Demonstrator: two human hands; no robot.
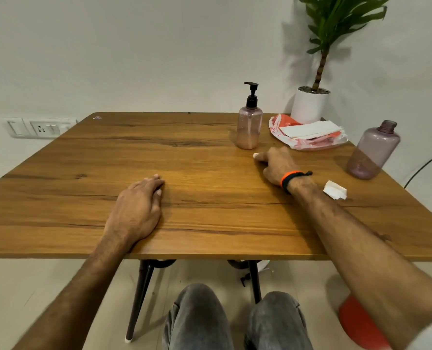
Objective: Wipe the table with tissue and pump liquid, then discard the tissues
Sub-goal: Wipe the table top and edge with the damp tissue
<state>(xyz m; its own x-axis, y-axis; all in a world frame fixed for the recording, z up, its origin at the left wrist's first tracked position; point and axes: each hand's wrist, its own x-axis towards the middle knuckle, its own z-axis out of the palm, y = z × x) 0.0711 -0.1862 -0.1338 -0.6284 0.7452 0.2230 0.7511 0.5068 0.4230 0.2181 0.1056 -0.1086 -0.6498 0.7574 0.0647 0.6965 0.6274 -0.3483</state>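
Hands lie on the wooden surface (209, 198): my left hand (136, 208) flat at centre, fingers relaxed, holding nothing; my right hand (276, 165) pressing a small tissue (256, 155) under its fingers just below the pump bottle (249, 125). Tissue pack (308, 132) sits upper right; crumpled tissue (334, 190) beside my right forearm.

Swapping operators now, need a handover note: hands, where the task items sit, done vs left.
Left hand: open, flat on the wooden table, near edge.
Right hand: fingers curled over a small white piece, likely tissue, just in front of the pink pump bottle.
Orange-white tissue pack lies right of the pump bottle; capless purple bottle stands at the right edge.
Crumpled white tissue lies beside the right forearm.
Done: unclear. Left: wipe, then discard tissues.
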